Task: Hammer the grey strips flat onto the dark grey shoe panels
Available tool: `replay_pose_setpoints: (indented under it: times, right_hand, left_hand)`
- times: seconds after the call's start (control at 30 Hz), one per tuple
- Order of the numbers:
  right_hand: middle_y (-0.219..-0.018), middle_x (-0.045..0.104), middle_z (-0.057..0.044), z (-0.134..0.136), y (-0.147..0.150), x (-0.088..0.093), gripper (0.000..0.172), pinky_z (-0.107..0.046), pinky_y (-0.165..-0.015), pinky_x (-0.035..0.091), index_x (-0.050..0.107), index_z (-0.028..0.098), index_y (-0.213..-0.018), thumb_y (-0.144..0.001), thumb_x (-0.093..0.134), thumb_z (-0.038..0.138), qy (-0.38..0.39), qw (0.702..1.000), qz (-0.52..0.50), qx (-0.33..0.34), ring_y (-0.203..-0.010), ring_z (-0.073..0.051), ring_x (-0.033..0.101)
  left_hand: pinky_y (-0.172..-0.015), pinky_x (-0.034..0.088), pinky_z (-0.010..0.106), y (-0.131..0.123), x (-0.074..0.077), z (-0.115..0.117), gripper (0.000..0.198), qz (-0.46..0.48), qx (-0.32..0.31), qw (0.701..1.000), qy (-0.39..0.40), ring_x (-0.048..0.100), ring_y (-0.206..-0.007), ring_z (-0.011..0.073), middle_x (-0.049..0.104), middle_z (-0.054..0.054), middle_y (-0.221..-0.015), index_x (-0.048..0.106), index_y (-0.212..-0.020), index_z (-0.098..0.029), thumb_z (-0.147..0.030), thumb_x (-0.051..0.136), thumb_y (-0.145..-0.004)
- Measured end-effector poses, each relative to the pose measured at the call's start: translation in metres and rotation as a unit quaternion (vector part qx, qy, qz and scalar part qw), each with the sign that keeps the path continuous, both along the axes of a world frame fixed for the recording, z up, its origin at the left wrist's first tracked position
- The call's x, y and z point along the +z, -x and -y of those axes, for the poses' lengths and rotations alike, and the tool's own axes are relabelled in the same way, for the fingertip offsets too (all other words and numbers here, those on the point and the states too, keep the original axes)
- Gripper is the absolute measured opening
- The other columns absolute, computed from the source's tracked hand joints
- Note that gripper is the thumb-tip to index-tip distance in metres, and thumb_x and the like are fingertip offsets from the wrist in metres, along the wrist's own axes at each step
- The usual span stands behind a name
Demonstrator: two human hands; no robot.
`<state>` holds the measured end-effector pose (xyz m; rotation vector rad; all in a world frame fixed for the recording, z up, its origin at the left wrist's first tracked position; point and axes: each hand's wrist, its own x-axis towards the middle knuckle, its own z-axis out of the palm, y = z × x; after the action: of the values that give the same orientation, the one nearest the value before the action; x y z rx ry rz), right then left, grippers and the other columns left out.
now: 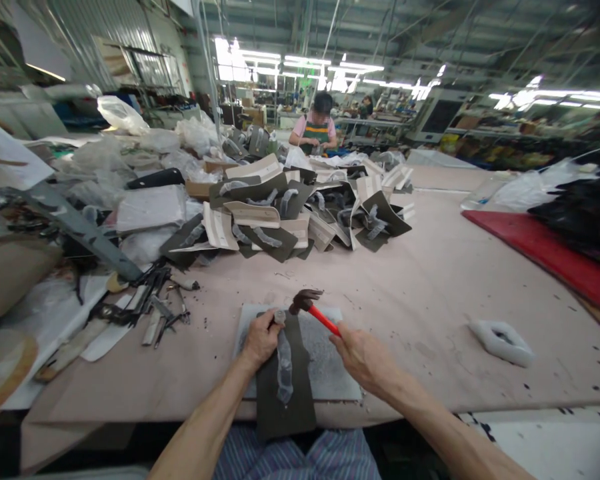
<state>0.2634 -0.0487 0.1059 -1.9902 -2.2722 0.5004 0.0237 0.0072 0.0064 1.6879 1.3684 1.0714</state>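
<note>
Dark panel [300, 393], claw hammer [305, 300]
Left hand [261, 339] pinches a pale-topped piece [279, 316] at the panel's 12 o'clock, apparently steadying it; right hand [364, 357] clasps the red handle [325, 321].

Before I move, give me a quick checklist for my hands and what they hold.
1. Right hand grips the red-handled claw hammer: ok.
2. Left hand holds the far end of the plastic-wrapped strap on the flat dark olive panel: ok.
3. Pale grey rectangular slab supports the whole panel: not ok, near end overhangs.
4. Left fingers well clear of dark metal hammer head: not ok, they look close.
5. Hammer head touching panel: cannot tell.
</note>
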Motion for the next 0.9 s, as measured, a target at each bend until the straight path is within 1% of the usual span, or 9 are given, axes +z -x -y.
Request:
replay_pose_setpoints:
  times: [0.2, 0.3, 0.4, 0.5, 0.6, 0.67, 0.73, 0.8, 0.9]
  right_hand:
    - [-0.079, 0.065, -0.011, 0.012, -0.078, -0.066, 0.032, -0.033, -0.067, 0.041, 0.058, 0.017, -0.089, -0.1, 0.031, 0.031, 0.037, 0.983, 0.028, -0.176, -0.075, -0.025, 0.064]
    - [-0.104, 0.065, -0.023, 0.016, -0.082, -0.08, 0.031, -0.041, -0.077, 0.045, 0.062, 0.011, -0.102, -0.095, 0.04, 0.033, -0.056, 0.975, 0.083, -0.199, -0.092, -0.033, 0.064]
    - [-0.12, 0.062, -0.02, 0.021, -0.024, -0.075, 0.039, -0.04, -0.086, 0.048, 0.06, 0.013, -0.118, -0.094, 0.042, 0.037, -0.141, 0.974, -0.057, -0.166, -0.105, -0.031, 0.062]
    - [-0.121, 0.066, -0.012, 0.031, 0.065, -0.076, 0.05, -0.032, -0.082, 0.051, 0.048, 0.017, -0.137, -0.092, 0.047, 0.039, -0.08, 0.966, -0.234, -0.076, -0.1, -0.024, 0.067]
    - [-0.105, 0.072, -0.018, 0.035, 0.119, -0.092, 0.043, -0.034, -0.08, 0.05, 0.056, 0.01, -0.127, -0.089, 0.047, 0.03, -0.007, 0.98, -0.194, -0.036, -0.094, -0.028, 0.07]
    - [-0.091, 0.073, -0.019, 0.027, 0.114, -0.096, 0.036, -0.034, -0.074, 0.05, 0.061, 0.009, -0.114, -0.091, 0.041, 0.029, 0.002, 0.977, -0.199, -0.077, -0.085, -0.029, 0.071]
    - [-0.08, 0.071, -0.014, 0.01, 0.087, -0.085, 0.029, -0.031, -0.069, 0.049, 0.063, 0.015, -0.095, -0.091, 0.041, 0.034, -0.032, 0.95, -0.275, -0.146, -0.077, -0.025, 0.07]
    - [-0.069, 0.066, -0.006, -0.013, 0.06, -0.055, 0.025, -0.028, -0.06, 0.047, 0.057, 0.021, -0.076, -0.088, 0.046, 0.041, -0.066, 0.898, -0.373, -0.226, -0.066, -0.02, 0.065]
    - [-0.059, 0.055, 0.003, -0.043, 0.066, 0.006, 0.029, -0.024, -0.045, 0.038, 0.049, 0.024, -0.072, -0.086, 0.047, 0.049, -0.099, 0.808, -0.485, -0.32, -0.047, -0.013, 0.051]
  left_hand:
    - [-0.081, 0.05, 0.029, 0.002, -0.001, -0.001, 0.016, 0.024, -0.004, 1.0, 0.008, 0.067, -0.083, 0.0198, 0.074, 0.003, -0.086, 0.069, -0.091, -0.021, -0.02, 0.061, -0.078]
    - [-0.079, 0.05, 0.028, 0.001, -0.001, -0.001, 0.015, 0.036, 0.008, 0.999, 0.01, 0.066, -0.082, 0.0193, 0.073, 0.002, -0.083, 0.069, -0.089, -0.021, -0.021, 0.063, -0.076]
    - [-0.074, 0.05, 0.026, -0.001, 0.003, -0.001, 0.016, 0.061, 0.026, 0.998, 0.024, 0.065, -0.077, 0.0182, 0.071, 0.001, -0.08, 0.069, -0.088, -0.019, -0.025, 0.066, -0.074]
    - [-0.068, 0.05, 0.025, -0.002, 0.007, 0.0, 0.02, 0.098, 0.051, 0.993, 0.041, 0.064, -0.071, 0.0175, 0.07, 0.001, -0.076, 0.069, -0.086, -0.019, -0.032, 0.069, -0.072]
    - [-0.066, 0.051, 0.026, 0.002, 0.006, -0.001, 0.025, 0.144, 0.122, 0.981, 0.034, 0.064, -0.069, 0.0182, 0.069, 0.001, -0.073, 0.068, -0.084, -0.018, -0.039, 0.07, -0.071]
    - [-0.066, 0.052, 0.028, 0.006, 0.001, -0.004, 0.03, 0.195, 0.2, 0.96, 0.029, 0.064, -0.069, 0.019, 0.068, 0.002, -0.071, 0.065, -0.082, -0.018, -0.045, 0.07, -0.072]
    - [-0.066, 0.053, 0.029, 0.008, -0.005, -0.007, 0.034, 0.267, 0.274, 0.923, 0.033, 0.065, -0.068, 0.0199, 0.068, 0.003, -0.072, 0.062, -0.082, -0.017, -0.05, 0.066, -0.073]
    - [-0.065, 0.053, 0.03, 0.008, -0.008, -0.008, 0.033, 0.298, 0.3, 0.906, 0.032, 0.066, -0.067, 0.0201, 0.067, 0.003, -0.072, 0.059, -0.082, -0.018, -0.049, 0.063, -0.075]
    - [-0.061, 0.05, 0.026, 0.001, -0.004, -0.004, 0.021, 0.223, 0.266, 0.938, 0.003, 0.06, -0.063, 0.0187, 0.061, 0.0, -0.064, 0.059, -0.076, -0.019, -0.039, 0.065, -0.075]
